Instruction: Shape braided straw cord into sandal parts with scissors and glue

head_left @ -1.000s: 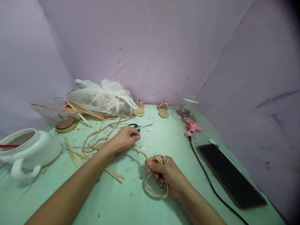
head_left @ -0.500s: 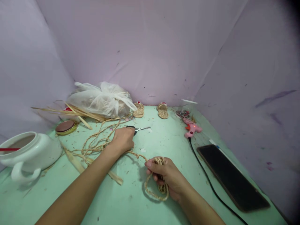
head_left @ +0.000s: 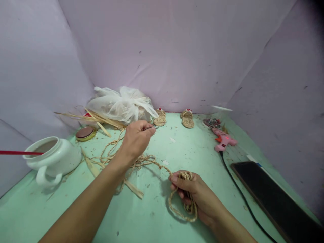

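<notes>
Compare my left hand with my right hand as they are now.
The left hand hangs above the table, farther out, while the right hand sits low and near. The left hand is closed on what look like scissors, with only a thin tip showing; the right hand grips a coil of straw rope, with a loop hanging below it. Both hands are closed around something.

The left hand (head_left: 136, 139) hides the tool (head_left: 149, 128) except a thin tip. The right hand (head_left: 199, 199) partly covers the rope (head_left: 186, 175) coil. Picture edges cut off the phone (head_left: 275, 199), red stick (head_left: 17, 152) and cable (head_left: 222, 160).
</notes>
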Available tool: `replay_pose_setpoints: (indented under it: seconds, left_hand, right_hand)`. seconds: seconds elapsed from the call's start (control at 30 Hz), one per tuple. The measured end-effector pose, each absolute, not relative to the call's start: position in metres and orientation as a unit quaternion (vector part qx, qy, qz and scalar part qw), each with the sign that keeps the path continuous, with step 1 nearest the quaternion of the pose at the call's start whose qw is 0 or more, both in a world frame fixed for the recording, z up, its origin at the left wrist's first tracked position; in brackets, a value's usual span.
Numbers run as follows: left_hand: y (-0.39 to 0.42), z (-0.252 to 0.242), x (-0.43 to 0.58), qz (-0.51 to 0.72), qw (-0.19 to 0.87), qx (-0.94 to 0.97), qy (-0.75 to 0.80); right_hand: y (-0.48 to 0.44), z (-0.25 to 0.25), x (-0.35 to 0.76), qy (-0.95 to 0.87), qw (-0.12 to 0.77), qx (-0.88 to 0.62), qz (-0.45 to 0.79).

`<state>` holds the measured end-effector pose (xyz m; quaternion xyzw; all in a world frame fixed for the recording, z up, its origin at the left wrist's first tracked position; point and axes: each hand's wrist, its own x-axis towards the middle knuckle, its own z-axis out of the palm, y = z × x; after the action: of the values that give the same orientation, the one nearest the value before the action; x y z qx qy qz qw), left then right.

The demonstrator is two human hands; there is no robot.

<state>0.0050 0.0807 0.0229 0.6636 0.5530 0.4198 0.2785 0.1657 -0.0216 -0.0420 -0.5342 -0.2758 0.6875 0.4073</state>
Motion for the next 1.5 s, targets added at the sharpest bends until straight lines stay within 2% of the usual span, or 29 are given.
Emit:
replay_pose_setpoints:
  seconds: [0.07,0.13,0.2,0.33,0.43,0.5,0.67,0.83,1.0,1.13,1.23,1.33,1.5]
  left_hand:
    - [0.083,0.023,0.005,0.434,0.421,0.576,0.55]
    - [0.08,0.021,0.005,0.426,0.481,0.538,0.545]
    - [0.069,0.018,0.005,0.397,0.467,0.578,0.539]
    - [0.035,0.008,0.007,0.312,0.345,0.727,0.505]
    - [0.018,0.0,0.009,0.283,0.367,0.769,0.44]
    - [0.016,-0.005,0.008,0.284,0.416,0.753,0.424]
    - [0.024,-0.011,0.008,0.292,0.649,0.569,0.412]
    - [0.027,-0.005,0.009,0.244,0.753,0.432,0.432]
    - [0.034,0.006,-0.001,0.27,0.75,0.405,0.448]
    - [0.037,0.026,-0.015,0.357,0.696,0.461,0.419]
    - [0.036,0.036,-0.022,0.405,0.698,0.452,0.381]
    - [0.032,0.036,-0.021,0.368,0.727,0.443,0.374]
    - [0.022,0.026,-0.012,0.227,0.79,0.482,0.304]
  right_hand:
    - [-0.021,-0.042,0.165,-0.273,0.415,-0.536,0.683]
    - [-0.021,-0.044,0.165,-0.27,0.433,-0.54,0.669]
    - [-0.02,-0.045,0.164,-0.276,0.454,-0.54,0.653]
    - [-0.02,-0.046,0.164,-0.313,0.499,-0.515,0.623]
    - [-0.022,-0.044,0.164,-0.336,0.519,-0.484,0.62]
    - [-0.022,-0.043,0.164,-0.339,0.526,-0.474,0.62]
    - [-0.021,-0.044,0.164,-0.327,0.552,-0.49,0.59]
    - [-0.02,-0.044,0.166,-0.336,0.553,-0.49,0.584]
    - [-0.02,-0.042,0.169,-0.332,0.55,-0.508,0.574]
    - [-0.02,-0.041,0.171,-0.334,0.549,-0.526,0.558]
    - [-0.02,-0.041,0.171,-0.34,0.541,-0.541,0.547]
    - [-0.019,-0.039,0.172,-0.329,0.53,-0.569,0.536]
    - [-0.021,-0.026,0.175,-0.305,0.526,-0.559,0.564]
